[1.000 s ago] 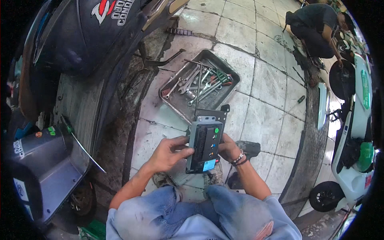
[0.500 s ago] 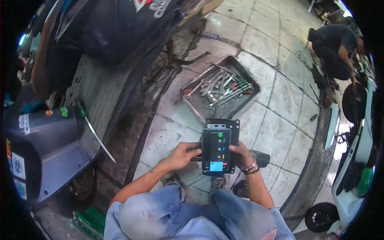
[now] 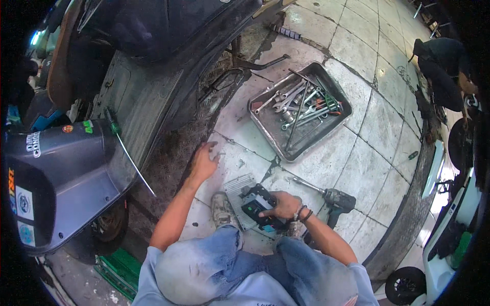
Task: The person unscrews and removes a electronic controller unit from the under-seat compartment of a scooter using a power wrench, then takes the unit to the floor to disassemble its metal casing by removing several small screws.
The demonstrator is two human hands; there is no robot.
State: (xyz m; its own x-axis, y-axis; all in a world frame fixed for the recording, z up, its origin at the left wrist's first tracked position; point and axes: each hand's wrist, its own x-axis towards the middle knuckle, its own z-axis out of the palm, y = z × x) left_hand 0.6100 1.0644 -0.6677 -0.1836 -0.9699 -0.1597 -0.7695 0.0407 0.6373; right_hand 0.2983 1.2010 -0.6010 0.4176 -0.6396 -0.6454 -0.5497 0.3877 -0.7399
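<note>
My right hand grips a flat black electronic box with a dark mounting bracket, held low between my knees. Under the box lies a grey ridged metal plate, partly covered by it. My left hand is away from the box, low over the tiles, with its fingers apart and nothing visible in them. Close to its fingertips are small bits of hardware, too small to name. To the right of my right hand a cordless impact driver lies on the floor, a long socket pointing forward.
Ahead on the tiles stands a metal tray of wrenches and other tools. A scooter fills the left side, with a green-handled screwdriver resting on it. White panels lie at right, where another person bends down.
My left hand has let go of the black box and moved left and forward over the floor. My right hand has lowered and tilted the box. The view has shifted, showing the driver.
</note>
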